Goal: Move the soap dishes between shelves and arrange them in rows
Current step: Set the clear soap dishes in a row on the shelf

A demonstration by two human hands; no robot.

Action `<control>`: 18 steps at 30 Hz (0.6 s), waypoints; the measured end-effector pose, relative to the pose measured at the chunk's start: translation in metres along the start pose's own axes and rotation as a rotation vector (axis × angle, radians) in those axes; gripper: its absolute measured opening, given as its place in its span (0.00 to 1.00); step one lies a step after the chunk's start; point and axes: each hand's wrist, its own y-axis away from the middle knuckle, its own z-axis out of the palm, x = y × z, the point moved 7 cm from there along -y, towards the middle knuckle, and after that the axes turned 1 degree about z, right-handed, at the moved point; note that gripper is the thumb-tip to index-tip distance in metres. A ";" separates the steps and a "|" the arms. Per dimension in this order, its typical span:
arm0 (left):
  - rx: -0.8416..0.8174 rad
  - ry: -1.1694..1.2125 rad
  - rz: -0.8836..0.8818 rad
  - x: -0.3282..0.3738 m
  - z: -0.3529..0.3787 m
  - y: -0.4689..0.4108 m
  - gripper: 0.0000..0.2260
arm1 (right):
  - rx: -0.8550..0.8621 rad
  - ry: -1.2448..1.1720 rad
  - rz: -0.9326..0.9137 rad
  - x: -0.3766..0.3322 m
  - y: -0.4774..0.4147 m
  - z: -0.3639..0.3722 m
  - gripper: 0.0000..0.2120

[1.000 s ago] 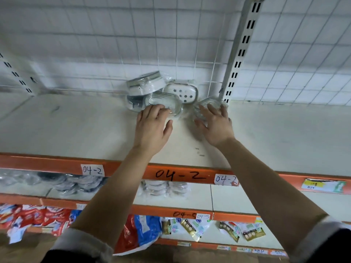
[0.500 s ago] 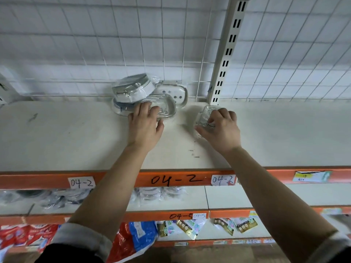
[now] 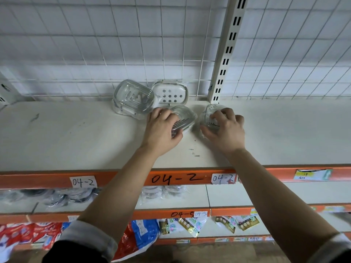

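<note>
Covering much of what they hold, both hands work near the back of the top shelf [image 3: 76,133], a smooth cream board with an orange front lip marked 04-2. The left hand [image 3: 161,130] grips a clear ribbed soap dish [image 3: 185,116] in plastic wrap, fingers [image 3: 163,114] curled over its near half. The oval's long axis runs from 7 to 1 o'clock, and only its far end shows. Just beside it at 3 o'clock, the right hand [image 3: 226,130] curls its fingers round a second clear dish [image 3: 209,112], so hidden and glare-washed that its axis cannot be told. At 10 o'clock from the left hand, stacked clear dishes [image 3: 133,97] sit tilted up by the wire grid [image 3: 114,44]. A white dish [image 3: 171,93] with round holes stands tilted at 12 o'clock, near a slotted post [image 3: 228,50]. On the lower shelf [image 3: 237,192], more wrapped dishes [image 3: 57,195] blur under the lip.
</note>
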 end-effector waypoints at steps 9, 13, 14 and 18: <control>-0.229 0.101 -0.073 0.018 -0.004 0.012 0.28 | -0.116 -0.060 0.058 0.016 0.016 -0.021 0.26; -0.152 0.089 -0.156 0.039 -0.015 0.027 0.32 | -0.070 -0.159 0.040 0.023 0.034 -0.051 0.21; -0.124 0.083 -0.167 0.046 -0.019 0.032 0.32 | -0.061 -0.168 0.030 0.025 0.039 -0.059 0.21; -0.067 0.058 -0.186 0.080 -0.032 0.056 0.31 | -0.052 -0.183 -0.026 0.030 0.071 -0.087 0.27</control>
